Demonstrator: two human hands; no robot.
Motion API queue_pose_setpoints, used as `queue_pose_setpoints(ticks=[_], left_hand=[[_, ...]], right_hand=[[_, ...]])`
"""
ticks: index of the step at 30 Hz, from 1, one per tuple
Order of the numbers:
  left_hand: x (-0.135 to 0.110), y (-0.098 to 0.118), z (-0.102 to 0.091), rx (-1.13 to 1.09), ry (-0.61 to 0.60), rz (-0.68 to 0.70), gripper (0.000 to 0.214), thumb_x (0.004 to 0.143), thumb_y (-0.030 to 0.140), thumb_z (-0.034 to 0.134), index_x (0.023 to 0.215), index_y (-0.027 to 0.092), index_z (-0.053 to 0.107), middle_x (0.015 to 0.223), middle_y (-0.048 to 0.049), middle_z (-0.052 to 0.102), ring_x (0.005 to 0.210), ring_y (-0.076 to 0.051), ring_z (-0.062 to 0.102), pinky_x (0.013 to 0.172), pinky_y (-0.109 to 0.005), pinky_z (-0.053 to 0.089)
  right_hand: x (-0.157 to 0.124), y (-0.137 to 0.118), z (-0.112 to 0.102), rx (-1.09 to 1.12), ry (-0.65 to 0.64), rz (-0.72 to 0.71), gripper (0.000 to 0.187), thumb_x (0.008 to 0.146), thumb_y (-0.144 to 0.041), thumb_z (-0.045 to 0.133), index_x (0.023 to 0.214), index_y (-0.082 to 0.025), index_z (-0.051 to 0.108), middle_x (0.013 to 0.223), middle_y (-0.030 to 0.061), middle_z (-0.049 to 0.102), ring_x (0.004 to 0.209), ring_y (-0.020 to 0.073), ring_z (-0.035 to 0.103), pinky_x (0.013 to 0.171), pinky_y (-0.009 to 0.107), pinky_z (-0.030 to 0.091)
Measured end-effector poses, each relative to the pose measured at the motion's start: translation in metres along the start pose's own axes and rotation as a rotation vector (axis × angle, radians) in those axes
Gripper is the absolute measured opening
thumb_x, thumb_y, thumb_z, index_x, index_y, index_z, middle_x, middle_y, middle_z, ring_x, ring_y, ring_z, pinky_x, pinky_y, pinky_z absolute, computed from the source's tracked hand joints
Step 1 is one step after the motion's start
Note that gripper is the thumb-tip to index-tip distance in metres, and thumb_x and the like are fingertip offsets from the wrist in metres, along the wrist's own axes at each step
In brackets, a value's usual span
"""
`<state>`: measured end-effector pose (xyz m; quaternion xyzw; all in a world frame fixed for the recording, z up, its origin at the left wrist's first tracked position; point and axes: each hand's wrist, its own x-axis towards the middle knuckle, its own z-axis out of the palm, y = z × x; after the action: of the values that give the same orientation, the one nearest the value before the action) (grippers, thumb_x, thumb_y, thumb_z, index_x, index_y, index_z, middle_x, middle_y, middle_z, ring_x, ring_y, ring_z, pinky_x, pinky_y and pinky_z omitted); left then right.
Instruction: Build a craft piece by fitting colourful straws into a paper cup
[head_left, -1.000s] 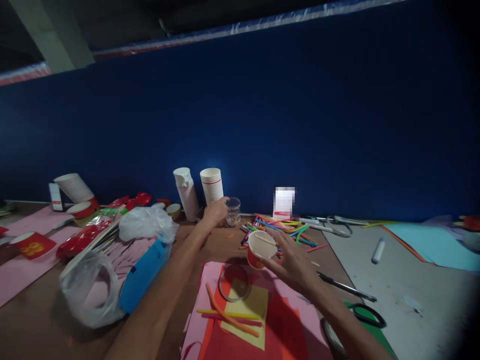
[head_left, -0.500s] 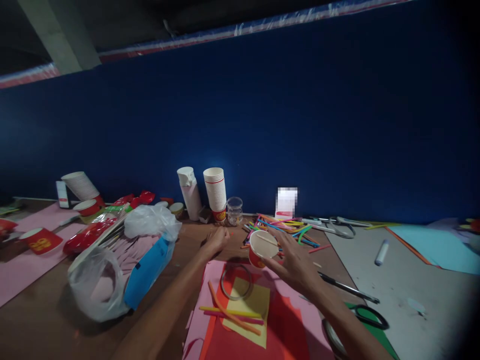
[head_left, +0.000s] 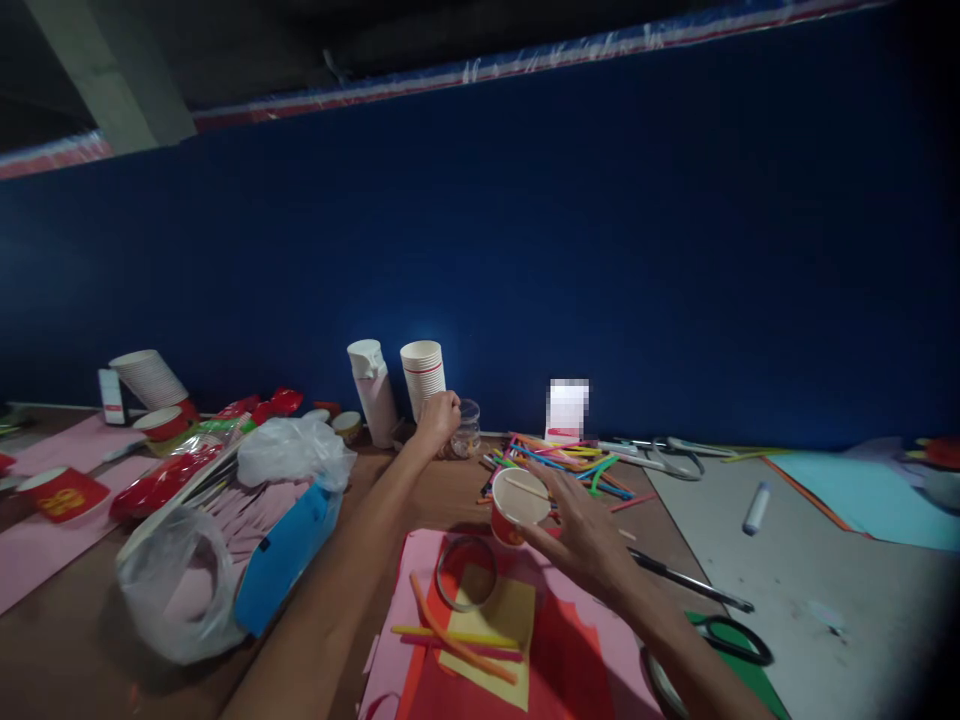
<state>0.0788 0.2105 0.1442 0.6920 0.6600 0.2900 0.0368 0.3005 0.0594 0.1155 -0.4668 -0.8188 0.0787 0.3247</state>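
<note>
Blue wall [head_left: 480, 250]; red-white paper cup [head_left: 507, 525], lower centre, likely light, crushable: hold rim. Right hand [head_left: 585, 530] spread; left hand [head_left: 436, 422] unclear.

The cup [head_left: 517, 505] is red outside and whitish inside; the cup stack [head_left: 424, 375] is white with a red stripe. The sticks [head_left: 551, 456] mix pink, blue, yellow and green. The wall [head_left: 525, 230] is dark blue.

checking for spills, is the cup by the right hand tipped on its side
No, the cup stands upright by the right hand, its open rim facing up.
</note>
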Motion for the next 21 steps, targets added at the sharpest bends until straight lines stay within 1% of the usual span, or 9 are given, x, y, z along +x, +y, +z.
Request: queue_pose_setpoints(ticks=[2,5,7,9,11,14,16,18,21], left_hand=[[0.002,0.003,0.003,0.016,0.006,0.006,0.022,0.073,0.009,0.047,0.082,0.015,0.066,0.085,-0.0089,0.067,0.08,-0.018,0.059,0.078,-0.029,0.042],[-0.009,-0.003,-0.001,0.03,0.037,0.006,0.025,0.077,0.012,0.045,0.088,0.017,0.066,0.094,-0.008,0.067,0.09,-0.018,0.058,0.084,-0.028,0.041],[-0.024,-0.016,-0.007,0.038,0.065,-0.009,0.027,0.081,0.017,0.041,0.095,0.018,0.065,0.104,-0.0064,0.065,0.097,-0.016,0.057,0.086,-0.025,0.04],[-0.041,-0.036,-0.013,0.051,0.073,-0.055,0.03,0.084,0.019,0.038,0.102,0.017,0.062,0.108,-0.0062,0.063,0.097,-0.015,0.057,0.084,-0.023,0.041],[-0.054,-0.057,-0.017,0.079,0.032,-0.127,0.028,0.082,0.017,0.04,0.097,0.014,0.063,0.098,-0.0076,0.067,0.089,-0.016,0.06,0.078,-0.023,0.044],[-0.064,-0.079,-0.013,0.119,-0.054,-0.199,0.02,0.08,0.018,0.047,0.088,0.015,0.066,0.088,-0.0056,0.069,0.086,-0.017,0.061,0.075,-0.024,0.044],[-0.063,-0.084,-0.006,0.139,-0.1,-0.232,0.017,0.082,0.021,0.05,0.088,0.016,0.065,0.088,-0.005,0.068,0.088,-0.018,0.061,0.076,-0.026,0.044],[-0.06,-0.084,0.0,0.155,-0.137,-0.254,0.02,0.084,0.027,0.05,0.095,0.015,0.061,0.096,-0.006,0.064,0.09,-0.017,0.059,0.079,-0.031,0.046],[-0.054,-0.081,0.008,0.181,-0.176,-0.273,0.029,0.085,0.032,0.049,0.109,0.015,0.053,0.11,-0.0081,0.056,0.093,-0.018,0.056,0.079,-0.039,0.048]], right_hand=[[0.0,0.001,-0.001,-0.001,0.008,-0.001,0.062,0.078,-0.041,0.054,0.133,-0.023,0.033,0.124,0.0106,0.049,0.11,0.0262,0.047,0.086,0.041,0.043],[0.0,0.003,-0.002,0.005,0.01,-0.005,0.06,0.078,-0.04,0.054,0.132,-0.023,0.034,0.122,0.0109,0.05,0.109,0.0267,0.047,0.086,0.041,0.043],[0.0,0.004,-0.002,0.01,0.014,-0.002,0.059,0.078,-0.04,0.054,0.132,-0.024,0.034,0.123,0.0108,0.049,0.11,0.0272,0.047,0.086,0.042,0.043],[0.001,0.004,-0.002,0.012,0.011,0.004,0.059,0.078,-0.04,0.054,0.132,-0.024,0.034,0.124,0.0105,0.048,0.11,0.0273,0.046,0.085,0.042,0.044],[0.001,0.003,-0.001,0.014,-0.008,0.006,0.06,0.079,-0.041,0.054,0.133,-0.025,0.033,0.125,0.0098,0.047,0.11,0.0268,0.046,0.085,0.041,0.044],[0.002,0.0,0.003,0.013,-0.032,-0.005,0.06,0.079,-0.043,0.053,0.132,-0.025,0.034,0.125,0.009,0.048,0.11,0.0258,0.046,0.085,0.04,0.044],[0.001,-0.003,0.005,0.008,-0.035,-0.014,0.058,0.079,-0.043,0.053,0.131,-0.024,0.036,0.123,0.0092,0.049,0.11,0.0254,0.047,0.085,0.039,0.044],[0.001,-0.005,0.007,0.003,-0.04,-0.014,0.057,0.078,-0.043,0.053,0.129,-0.023,0.038,0.122,0.0096,0.05,0.108,0.025,0.048,0.085,0.039,0.044],[0.0,-0.006,0.008,0.002,-0.058,-0.008,0.056,0.078,-0.046,0.053,0.128,-0.023,0.039,0.122,0.0095,0.05,0.105,0.0245,0.051,0.084,0.039,0.045]])
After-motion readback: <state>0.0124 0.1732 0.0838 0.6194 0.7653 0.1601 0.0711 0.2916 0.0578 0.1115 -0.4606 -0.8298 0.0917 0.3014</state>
